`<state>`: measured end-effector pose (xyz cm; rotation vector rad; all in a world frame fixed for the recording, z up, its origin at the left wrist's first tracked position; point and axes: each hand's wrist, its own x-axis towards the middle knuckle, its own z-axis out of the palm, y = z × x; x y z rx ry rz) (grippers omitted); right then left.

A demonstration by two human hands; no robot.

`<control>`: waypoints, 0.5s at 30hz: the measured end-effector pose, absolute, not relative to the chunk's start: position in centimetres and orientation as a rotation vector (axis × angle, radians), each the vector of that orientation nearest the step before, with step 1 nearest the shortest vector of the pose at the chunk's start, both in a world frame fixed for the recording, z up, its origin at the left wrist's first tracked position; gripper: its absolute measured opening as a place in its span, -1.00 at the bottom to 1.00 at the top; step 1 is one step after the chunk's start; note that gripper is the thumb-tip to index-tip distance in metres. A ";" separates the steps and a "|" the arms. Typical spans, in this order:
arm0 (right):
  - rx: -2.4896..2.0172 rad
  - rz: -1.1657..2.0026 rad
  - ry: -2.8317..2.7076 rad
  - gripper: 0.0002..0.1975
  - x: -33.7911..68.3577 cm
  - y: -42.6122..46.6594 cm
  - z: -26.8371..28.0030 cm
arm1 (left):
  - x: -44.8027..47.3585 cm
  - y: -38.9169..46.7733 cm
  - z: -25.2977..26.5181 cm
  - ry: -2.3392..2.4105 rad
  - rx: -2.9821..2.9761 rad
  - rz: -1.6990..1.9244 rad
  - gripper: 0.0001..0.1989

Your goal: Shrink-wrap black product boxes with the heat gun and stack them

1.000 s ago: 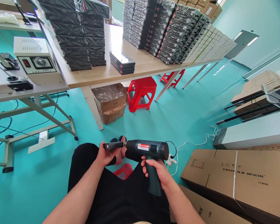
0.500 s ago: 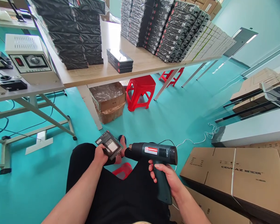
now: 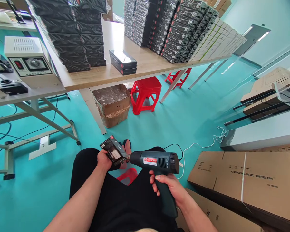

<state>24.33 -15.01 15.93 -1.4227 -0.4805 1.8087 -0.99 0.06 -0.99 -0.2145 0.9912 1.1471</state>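
My left hand (image 3: pixel 104 160) grips the lower left edge of a small black product box (image 3: pixel 114 150) above my lap; its printed face shows a pale picture. In my right hand (image 3: pixel 168 185) is a dark green heat gun (image 3: pixel 157 161), my fingers wrapped round its handle. Its metal nozzle points left and lies close to the box's right edge; whether they touch I cannot tell. A red and white label sits on the gun's side.
Stacks of film-wrapped black boxes (image 3: pixel 79 38) and a short pile (image 3: pixel 123 62) stand on the wooden table (image 3: pixel 87 79). Below are a carton (image 3: pixel 116 111) and a red stool (image 3: pixel 146 91). Large cartons (image 3: pixel 232 180) stand at my right; a white cable (image 3: pixel 195 144) crosses the floor.
The heat gun has moved left, bringing its nozzle up close to the box. My left hand has turned the box slightly, so a red corner mark shows.
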 end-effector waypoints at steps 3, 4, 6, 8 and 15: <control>-1.410 1.829 -0.506 -0.71 24.5 -15.1 15.8 | -0.8 0.1 -0.9 1.029 -0.189 1.143 -0.67; -1.402 1.863 -0.521 -0.71 24.4 -15.2 15.7 | -0.8 0.1 -0.9 1.032 -0.184 1.140 -0.68; -1.387 1.911 -0.548 -0.70 24.4 -15.2 15.6 | -0.7 0.1 -0.9 1.040 -0.190 1.139 -0.67; -1.425 1.845 -0.544 -0.69 24.4 -15.2 15.5 | -0.6 0.1 -0.9 1.052 -0.208 1.135 -0.66; -1.384 1.939 -0.538 -0.68 25.0 -15.9 16.1 | -0.7 -0.1 -1.6 1.037 -0.168 0.910 -0.70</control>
